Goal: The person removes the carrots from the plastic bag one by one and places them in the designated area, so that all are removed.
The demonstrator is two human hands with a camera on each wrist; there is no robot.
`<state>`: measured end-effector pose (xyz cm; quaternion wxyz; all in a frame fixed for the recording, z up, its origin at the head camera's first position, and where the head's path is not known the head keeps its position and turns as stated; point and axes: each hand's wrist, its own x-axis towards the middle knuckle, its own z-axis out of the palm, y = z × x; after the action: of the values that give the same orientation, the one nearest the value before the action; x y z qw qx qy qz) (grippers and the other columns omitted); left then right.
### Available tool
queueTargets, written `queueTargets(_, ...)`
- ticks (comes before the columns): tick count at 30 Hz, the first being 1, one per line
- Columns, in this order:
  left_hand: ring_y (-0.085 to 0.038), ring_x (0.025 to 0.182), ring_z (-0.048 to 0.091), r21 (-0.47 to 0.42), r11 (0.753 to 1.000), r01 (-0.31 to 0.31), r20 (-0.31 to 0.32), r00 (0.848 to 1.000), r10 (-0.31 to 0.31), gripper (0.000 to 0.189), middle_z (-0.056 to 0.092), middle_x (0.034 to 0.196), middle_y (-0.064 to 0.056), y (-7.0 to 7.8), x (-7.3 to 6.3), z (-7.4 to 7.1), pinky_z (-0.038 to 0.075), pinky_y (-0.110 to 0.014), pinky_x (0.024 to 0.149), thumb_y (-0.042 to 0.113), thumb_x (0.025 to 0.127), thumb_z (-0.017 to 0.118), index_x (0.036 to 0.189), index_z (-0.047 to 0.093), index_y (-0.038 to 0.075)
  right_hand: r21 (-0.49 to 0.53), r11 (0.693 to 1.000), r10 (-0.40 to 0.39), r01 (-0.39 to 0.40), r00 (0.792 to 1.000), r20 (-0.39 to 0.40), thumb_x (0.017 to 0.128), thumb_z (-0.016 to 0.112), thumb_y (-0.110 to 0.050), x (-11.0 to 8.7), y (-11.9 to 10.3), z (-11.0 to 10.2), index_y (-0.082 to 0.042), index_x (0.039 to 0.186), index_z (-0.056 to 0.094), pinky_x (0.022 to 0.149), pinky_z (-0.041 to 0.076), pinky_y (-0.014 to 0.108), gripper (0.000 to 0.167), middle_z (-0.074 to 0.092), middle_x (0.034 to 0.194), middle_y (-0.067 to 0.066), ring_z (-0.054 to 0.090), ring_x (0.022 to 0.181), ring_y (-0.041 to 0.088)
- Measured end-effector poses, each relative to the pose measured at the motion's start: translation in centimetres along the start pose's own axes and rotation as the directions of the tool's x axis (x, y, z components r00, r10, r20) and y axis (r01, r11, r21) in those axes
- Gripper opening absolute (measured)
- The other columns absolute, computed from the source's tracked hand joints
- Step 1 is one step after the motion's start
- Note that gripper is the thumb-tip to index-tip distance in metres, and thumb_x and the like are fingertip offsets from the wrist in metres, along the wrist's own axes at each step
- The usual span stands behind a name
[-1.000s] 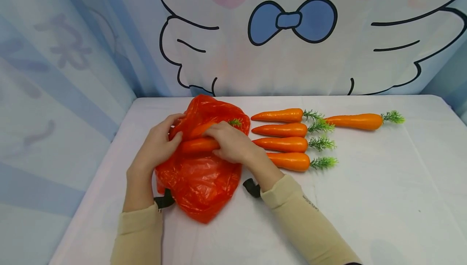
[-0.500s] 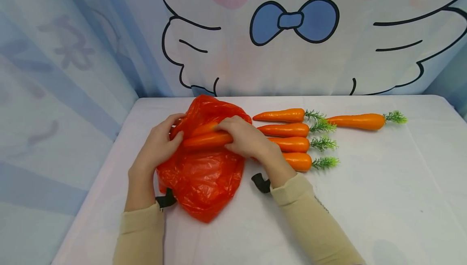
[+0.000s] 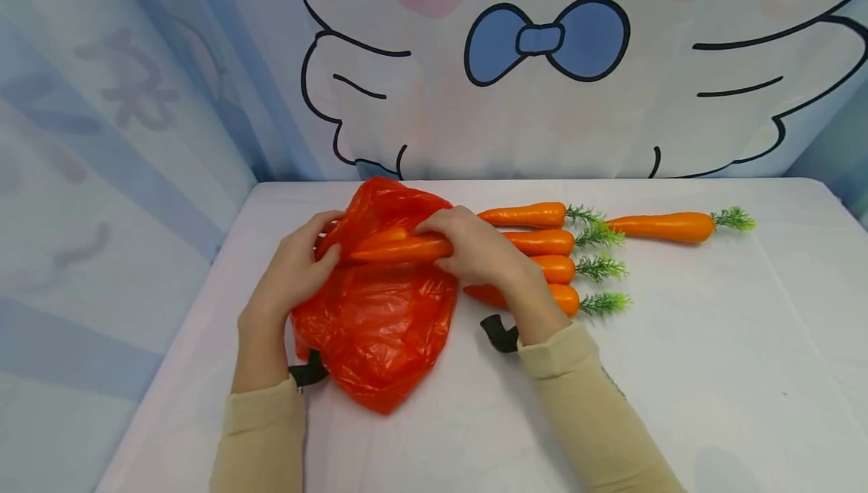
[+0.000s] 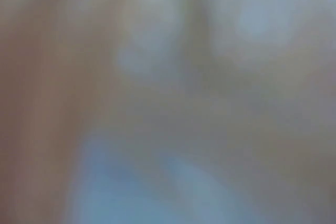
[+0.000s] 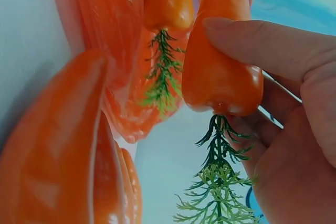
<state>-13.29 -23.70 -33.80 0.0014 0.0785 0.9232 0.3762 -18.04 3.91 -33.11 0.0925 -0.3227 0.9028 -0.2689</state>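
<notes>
A crinkled red plastic bag (image 3: 376, 342) lies at the left of the table, its mouth facing right. My left hand (image 3: 291, 263) grips the bag's left side, thumb in front and fingers partly hidden behind the plastic; the left wrist view is only blur. An artificial carrot (image 3: 400, 252) is in my right hand (image 3: 478, 252), its tapered end still over the bag. In the right wrist view, thumb and fingers hold that carrot near its thick end, and its green top hangs free. Beside it, another carrot (image 5: 169, 1) with a leafy top lies in the bag's opening.
Several carrots lie stacked in a row right of the bag, such as the upper one (image 3: 532, 214) and the lowest one (image 3: 564, 299), partly behind my right hand and forearm. A separate carrot (image 3: 667, 227) lies farther right. A printed curtain (image 3: 542, 124) rises behind the white table (image 3: 712, 342).
My right hand has moved rightward and slightly back, drawing the carrot partly out of the bag. My left hand stays at the bag's left side.
</notes>
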Motion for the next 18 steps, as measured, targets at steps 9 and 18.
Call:
queueTargets(9,-0.037,0.118,0.054,0.006,1.0,0.024,0.006,1.0,-0.024,0.049,0.053,0.138,-0.018,-0.1,0.0,0.0,0.047,-0.056,0.101,0.01,0.101,0.053,0.149,0.043,0.01,0.004,1.0,0.003,-0.003,0.999,-0.049,0.09,0.073,-0.003,-0.8,0.7,-1.4,-0.009,0.133,0.065,0.103,0.045,0.039,0.044,0.06,0.132,0.005,0.047,0.122,0.025)
queueTargets(18,-0.037,0.116,0.055,0.002,0.999,0.032,0.003,0.999,-0.032,0.049,0.054,0.137,-0.018,-0.2,-0.1,-0.1,0.048,-0.056,0.099,0.01,0.101,0.054,0.149,0.043,0.011,-0.029,0.999,0.021,-0.023,0.997,-0.069,0.089,0.073,-0.003,-2.2,1.4,-3.8,-0.007,0.132,0.064,0.099,0.047,0.043,0.044,0.061,0.129,0.008,0.048,0.119,0.027)
